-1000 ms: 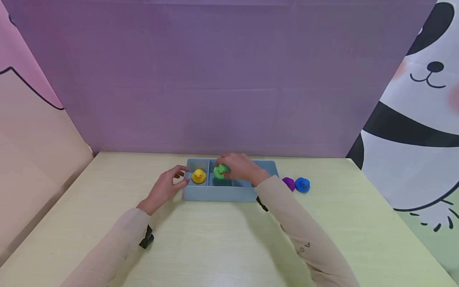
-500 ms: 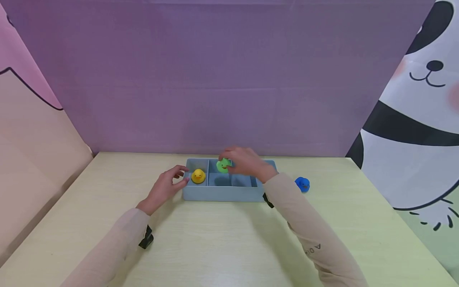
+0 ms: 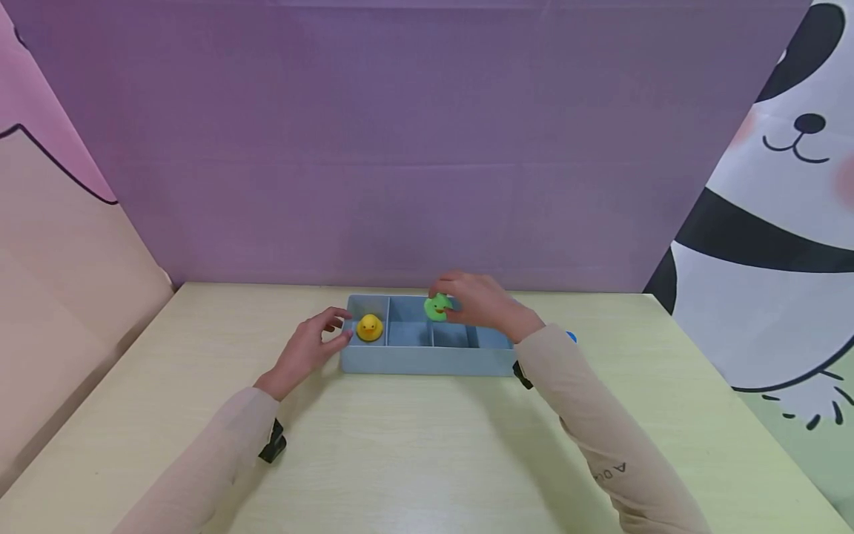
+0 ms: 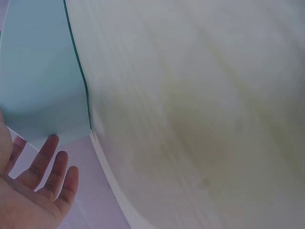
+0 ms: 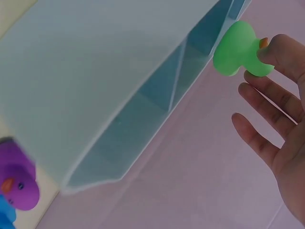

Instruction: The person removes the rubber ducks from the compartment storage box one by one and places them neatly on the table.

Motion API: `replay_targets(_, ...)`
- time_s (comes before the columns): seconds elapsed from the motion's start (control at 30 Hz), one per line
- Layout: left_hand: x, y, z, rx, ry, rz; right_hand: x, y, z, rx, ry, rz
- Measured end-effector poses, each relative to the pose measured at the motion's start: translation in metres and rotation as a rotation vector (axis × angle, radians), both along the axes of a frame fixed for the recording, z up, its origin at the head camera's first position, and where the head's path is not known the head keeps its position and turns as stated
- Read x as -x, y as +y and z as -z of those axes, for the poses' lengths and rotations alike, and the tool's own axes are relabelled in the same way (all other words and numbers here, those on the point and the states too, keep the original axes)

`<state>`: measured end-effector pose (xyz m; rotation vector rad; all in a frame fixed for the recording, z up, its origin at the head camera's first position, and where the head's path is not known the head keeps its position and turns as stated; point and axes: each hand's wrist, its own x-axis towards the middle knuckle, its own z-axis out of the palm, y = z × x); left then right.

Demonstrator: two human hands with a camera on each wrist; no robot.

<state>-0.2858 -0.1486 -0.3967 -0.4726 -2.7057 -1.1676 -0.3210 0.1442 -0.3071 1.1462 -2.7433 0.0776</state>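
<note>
My right hand (image 3: 485, 305) pinches a green rubber duck (image 3: 437, 308) between thumb and fingers, holding it above the middle of a blue-grey divided box (image 3: 427, 361). In the right wrist view the green duck (image 5: 240, 50) hangs outside the compartments, near the box rim. A yellow rubber duck (image 3: 369, 328) sits in the box's leftmost compartment. At the box's left end is my left hand (image 3: 307, 348), its thumb and fingers spread. In the left wrist view its fingertips lie against the end of the box (image 4: 43, 76).
To the right of the box lie a purple rubber duck (image 5: 21, 181) and a blue one (image 5: 5, 214); my right sleeve hides most of them in the head view. A purple backdrop (image 3: 414, 148) stands behind the table (image 3: 400, 445).
My right hand has lifted the green duck out of the second compartment and carried it to the right above the box. The left hand has stayed in place.
</note>
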Motion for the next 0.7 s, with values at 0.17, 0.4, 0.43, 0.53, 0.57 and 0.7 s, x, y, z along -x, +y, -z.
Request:
replay_targets(0.17, 0.000, -0.001, 0.001, 0.002, 0.007, -0.001, -0.001, 0.014, 0.001, 0.018, -0.013, 0.028)
replay_targets(0.4, 0.000, -0.001, 0.002, 0.006, 0.004, 0.000, -0.002, 0.034, 0.003, 0.037, 0.004, 0.048)
replay_targets(0.43, 0.000, -0.001, 0.002, 0.006, 0.005, 0.000, -0.002, 0.037, 0.003, 0.039, 0.000, 0.053)
replay_targets(0.53, 0.000, -0.001, 0.002, 0.002, 0.006, 0.003, -0.003, 0.045, 0.002, 0.041, -0.010, 0.069)
replay_targets(0.57, 0.000, -0.001, 0.002, 0.003, 0.007, 0.003, -0.003, 0.048, 0.002, 0.039, -0.012, 0.072)
replay_targets(0.7, 0.000, -0.002, 0.002, 0.004, 0.010, 0.001, -0.005, 0.058, 0.001, 0.047, -0.015, 0.090)
